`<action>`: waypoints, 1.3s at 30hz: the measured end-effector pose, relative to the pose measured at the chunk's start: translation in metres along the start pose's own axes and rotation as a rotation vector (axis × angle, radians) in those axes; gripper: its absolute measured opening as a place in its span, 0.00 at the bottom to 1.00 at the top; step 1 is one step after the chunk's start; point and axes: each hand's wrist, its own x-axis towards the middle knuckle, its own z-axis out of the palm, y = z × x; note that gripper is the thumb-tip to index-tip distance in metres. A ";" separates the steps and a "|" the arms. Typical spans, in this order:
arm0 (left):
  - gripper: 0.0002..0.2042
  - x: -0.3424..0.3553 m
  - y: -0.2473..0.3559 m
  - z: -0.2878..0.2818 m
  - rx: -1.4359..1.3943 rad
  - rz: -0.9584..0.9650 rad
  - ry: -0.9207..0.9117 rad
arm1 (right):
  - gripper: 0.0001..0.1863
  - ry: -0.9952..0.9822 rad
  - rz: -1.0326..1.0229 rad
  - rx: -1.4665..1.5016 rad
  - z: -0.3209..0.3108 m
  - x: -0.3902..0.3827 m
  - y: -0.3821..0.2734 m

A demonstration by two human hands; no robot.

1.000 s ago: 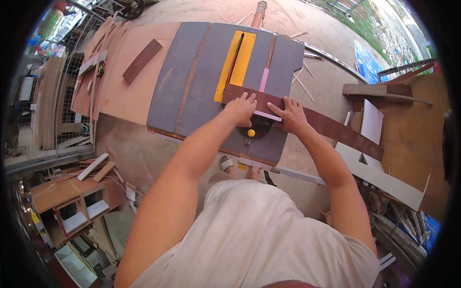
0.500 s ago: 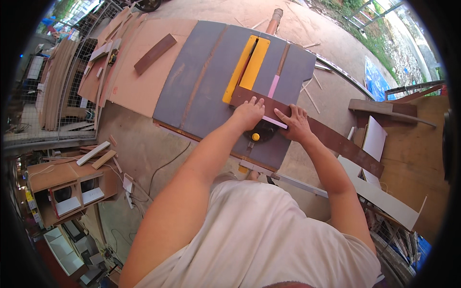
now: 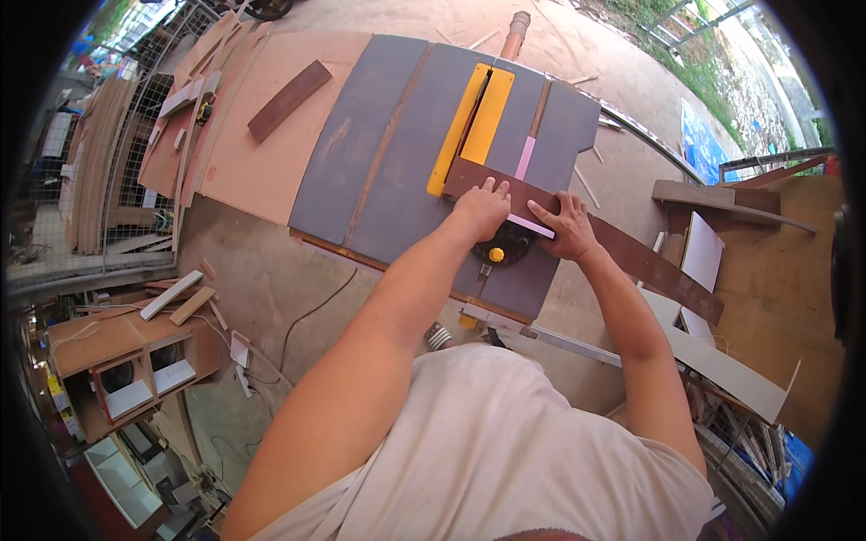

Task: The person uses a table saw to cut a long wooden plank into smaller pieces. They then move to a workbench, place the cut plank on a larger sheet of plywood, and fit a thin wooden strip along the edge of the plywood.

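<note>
A long brown board (image 3: 645, 256) lies across the grey saw table (image 3: 356, 117), its left end by the near end of the yellow insert plate (image 3: 488, 117). My left hand (image 3: 484, 212) presses on the board near that end, fingertips over its top, thumb hidden. Farther right, my right hand (image 3: 568, 227) grips the board, thumb and fingers spread across it. Along the board's near side runs a pale strip (image 3: 530, 226). Below it sits a dark mitre gauge (image 3: 516, 243) with a yellow knob (image 3: 496, 255). A pink bar (image 3: 525, 159) lies in the table slot beyond the board.
A short brown offcut (image 3: 290, 101) rests on the tan panel (image 3: 262, 162) to the left. White boards (image 3: 713, 347) and a wooden surface (image 3: 776, 279) are at right, below the long board's end. A cable (image 3: 311, 311) trails on the floor, near a wooden cabinet (image 3: 126, 361).
The view has shifted slightly. The board, gauge and both hands have moved slightly forward along the table. Both hands keep their places on the board. A striped sandal strap now shows below the table.
</note>
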 end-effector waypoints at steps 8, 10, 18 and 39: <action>0.31 0.058 -0.022 -0.038 0.015 -0.030 0.034 | 0.43 -0.005 0.051 -0.009 -0.015 0.047 0.049; 0.31 0.070 -0.028 -0.045 0.027 -0.022 0.026 | 0.43 -0.005 0.053 -0.006 -0.017 0.056 0.061; 0.31 0.089 -0.036 -0.055 0.038 -0.025 0.050 | 0.43 -0.014 0.044 -0.040 -0.021 0.073 0.078; 0.32 0.017 0.000 -0.022 0.023 -0.055 0.040 | 0.43 -0.032 -0.047 0.059 -0.009 0.020 0.025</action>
